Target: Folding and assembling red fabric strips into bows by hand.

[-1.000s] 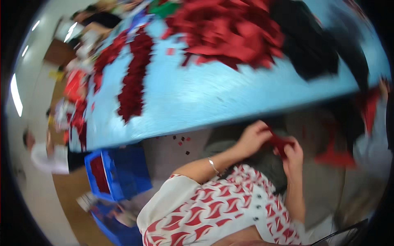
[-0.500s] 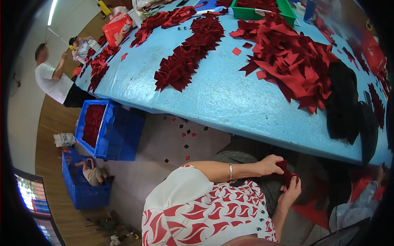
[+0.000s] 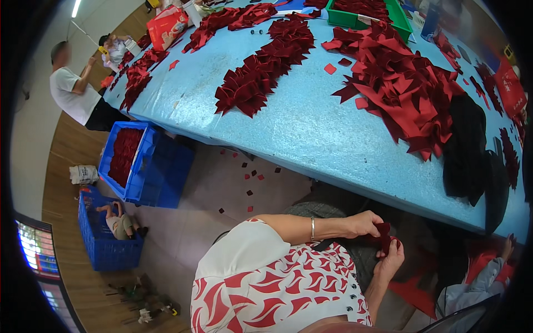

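Note:
Between my hands, over my lap, is a dark red ribbon piece [image 3: 383,240], folded or bent; its exact shape is partly covered by the fingers. My left hand [image 3: 363,225], with a bangle on its wrist, pinches the upper end between thumb and fingers. Just below it, my right hand [image 3: 391,258] is closed on the ribbon's other end. A large heap of loose red ribbon pieces [image 3: 402,91] with notched ends lies on the blue table [image 3: 311,133] beyond my hands. To its left stretches a long row of folded dark red ribbons [image 3: 266,66].
The table edge runs just past my hands. Black cloth [image 3: 465,150] hangs over it at the right. A green tray [image 3: 402,25] of ribbons stands at the back. Stacked blue crates [image 3: 152,161] are on the floor at left. Other people [image 3: 78,89] are around the table.
The view has shifted slightly. Both hands stay close together on the ribbon, and a little more of it shows above the right fingers.

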Motion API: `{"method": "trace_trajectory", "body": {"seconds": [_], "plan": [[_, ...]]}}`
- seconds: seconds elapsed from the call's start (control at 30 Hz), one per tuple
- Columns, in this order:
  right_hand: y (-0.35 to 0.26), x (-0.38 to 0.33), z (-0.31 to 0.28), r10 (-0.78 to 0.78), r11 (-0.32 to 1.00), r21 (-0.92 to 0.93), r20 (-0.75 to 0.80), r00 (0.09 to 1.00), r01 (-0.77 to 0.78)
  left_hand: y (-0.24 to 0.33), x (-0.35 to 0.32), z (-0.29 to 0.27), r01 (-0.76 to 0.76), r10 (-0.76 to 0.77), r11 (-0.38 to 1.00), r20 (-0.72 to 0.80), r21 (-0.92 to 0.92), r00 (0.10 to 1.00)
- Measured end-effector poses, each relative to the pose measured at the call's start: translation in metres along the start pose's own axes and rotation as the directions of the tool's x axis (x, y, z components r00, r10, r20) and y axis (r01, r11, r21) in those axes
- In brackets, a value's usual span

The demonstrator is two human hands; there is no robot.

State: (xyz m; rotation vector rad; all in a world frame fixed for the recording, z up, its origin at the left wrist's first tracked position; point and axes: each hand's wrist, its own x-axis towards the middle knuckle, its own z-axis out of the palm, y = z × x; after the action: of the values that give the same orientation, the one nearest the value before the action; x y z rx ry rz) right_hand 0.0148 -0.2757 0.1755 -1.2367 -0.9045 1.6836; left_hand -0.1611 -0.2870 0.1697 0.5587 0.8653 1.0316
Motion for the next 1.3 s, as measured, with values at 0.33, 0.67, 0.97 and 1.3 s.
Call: {"method": "trace_trajectory", "body": {"seconds": [0.33,0.67,0.97,1.3], "plan": [[0.013,-0.003,0.009,0.09,0.995,-0.036,-0.058,0.994,-0.092,-0.011,0.007,-0.019,-0.003,0.004,0.998,-0.012,0.06,1.0],[0.035,-0.012,0.026,-0.036,0.997,-0.076,-0.117,0.992,0.027,-0.009,0.001,-0.031,-0.116,0.161,0.838,-0.037,0.534,0.986],[0.034,0.01,-0.003,0.1,0.991,0.09,0.014,0.995,-0.101,-0.013,0.018,-0.026,-0.199,0.188,0.928,0.064,0.316,0.98],[0.062,0.219,-0.115,0.154,0.979,0.123,0.063,0.986,-0.161,-0.06,0.244,-0.046,0.067,-0.061,0.976,-0.037,0.205,0.997]]}}
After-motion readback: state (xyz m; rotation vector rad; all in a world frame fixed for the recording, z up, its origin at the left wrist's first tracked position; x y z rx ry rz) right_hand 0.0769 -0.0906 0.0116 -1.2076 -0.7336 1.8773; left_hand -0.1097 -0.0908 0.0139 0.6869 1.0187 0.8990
